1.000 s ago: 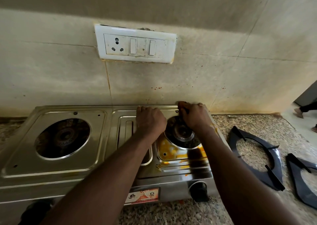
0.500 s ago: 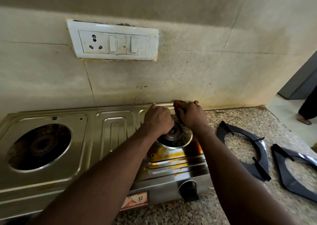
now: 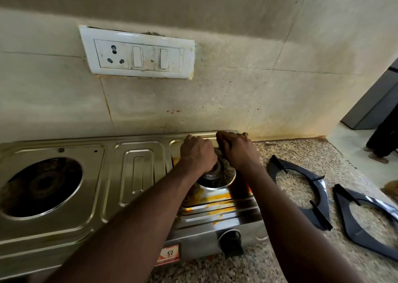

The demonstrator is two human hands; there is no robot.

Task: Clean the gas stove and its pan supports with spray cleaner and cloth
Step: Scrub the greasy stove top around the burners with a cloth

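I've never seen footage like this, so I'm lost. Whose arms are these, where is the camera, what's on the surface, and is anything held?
No machine here: these are a person's two bare arms, filmed by one wide-angle camera worn on the head, looking forward and down. The left hand and right hand reach to the far side of the right burner of a steel gas stove, which has orange stains in front of that burner. Their fingers are curled, but what they grip, if anything, is hidden. One dark pan support lies on the speckled counter right of the stove, a second pan support further right. A switchboard sits on the wall.
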